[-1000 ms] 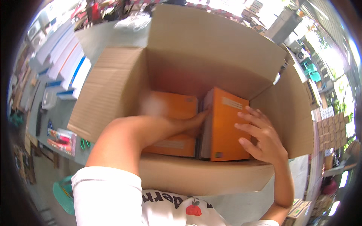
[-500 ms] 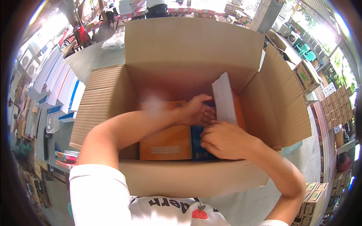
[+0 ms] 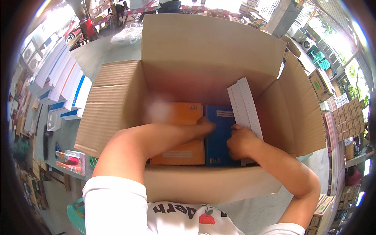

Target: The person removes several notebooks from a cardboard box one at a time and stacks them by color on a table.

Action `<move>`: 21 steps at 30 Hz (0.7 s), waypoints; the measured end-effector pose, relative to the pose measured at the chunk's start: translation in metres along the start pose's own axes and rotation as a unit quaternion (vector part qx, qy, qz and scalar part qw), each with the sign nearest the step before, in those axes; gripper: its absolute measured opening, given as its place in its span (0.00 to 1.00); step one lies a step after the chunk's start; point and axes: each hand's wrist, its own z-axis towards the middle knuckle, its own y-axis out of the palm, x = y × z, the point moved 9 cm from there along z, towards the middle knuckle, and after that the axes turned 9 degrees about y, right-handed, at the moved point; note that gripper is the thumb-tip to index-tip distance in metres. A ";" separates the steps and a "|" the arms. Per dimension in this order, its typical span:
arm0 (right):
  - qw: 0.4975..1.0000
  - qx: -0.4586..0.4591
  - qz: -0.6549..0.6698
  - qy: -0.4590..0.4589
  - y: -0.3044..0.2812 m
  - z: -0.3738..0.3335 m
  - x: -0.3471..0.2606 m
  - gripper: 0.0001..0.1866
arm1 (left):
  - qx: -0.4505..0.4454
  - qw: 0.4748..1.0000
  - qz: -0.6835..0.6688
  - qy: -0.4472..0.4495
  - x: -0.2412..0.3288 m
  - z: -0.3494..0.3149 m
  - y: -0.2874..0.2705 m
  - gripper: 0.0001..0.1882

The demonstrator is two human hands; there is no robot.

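Forearm [image 3: 158,137] hides part of the orange notebook [image 3: 180,156].

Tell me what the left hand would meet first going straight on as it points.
The left hand would pass over the blue notebook and likely meet the tilted stack of white pages first, near the right hand. Depth is unclear, so it might brush the blue cover sooner.

a crumpled clear plastic bag [image 3: 127,34] lies at the upper left; lower on that side sits a clear pack [image 3: 71,162] of red and orange items (too small to make out). right of a grey pillar [image 3: 282,16] stand green chairs [image 3: 323,64], and brown cartons [image 3: 322,210] are stacked at lower right.
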 end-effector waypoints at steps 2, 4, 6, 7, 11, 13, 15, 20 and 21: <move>1.000 -0.023 -0.015 0.004 0.000 0.000 0.000 0.15 | -0.017 0.999 -0.002 0.047 -0.010 0.018 0.003 0.12; 1.000 -0.005 0.003 0.018 0.003 0.003 0.003 0.18 | -0.036 0.995 -0.008 0.093 -0.011 0.022 -0.001 0.12; 0.999 0.012 0.022 0.030 -0.001 0.002 0.006 0.24 | -0.048 0.954 -0.294 0.019 -0.023 0.023 -0.004 0.11; 0.999 0.010 0.043 0.023 -0.005 -0.002 0.006 0.29 | -0.049 0.953 -0.299 0.017 -0.021 0.020 -0.003 0.11; 0.996 0.042 0.072 0.009 -0.004 0.000 0.004 0.37 | -0.033 0.929 -0.363 0.063 -0.007 0.009 -0.007 0.14; 0.997 0.024 0.067 0.006 -0.005 0.000 0.002 0.37 | -0.059 0.928 -0.355 0.096 0.006 0.004 -0.008 0.14; 0.998 0.008 0.061 0.003 -0.003 0.001 0.000 0.37 | -0.109 0.944 -0.287 0.118 0.014 -0.003 -0.003 0.19; 1.000 -0.016 0.016 0.009 0.011 0.007 0.005 0.16 | -0.294 0.876 -0.380 0.035 0.021 -0.037 0.030 0.25; 1.000 -0.008 0.020 0.016 0.005 0.005 0.007 0.16 | -0.384 0.831 -0.401 -0.023 0.022 -0.059 0.042 0.28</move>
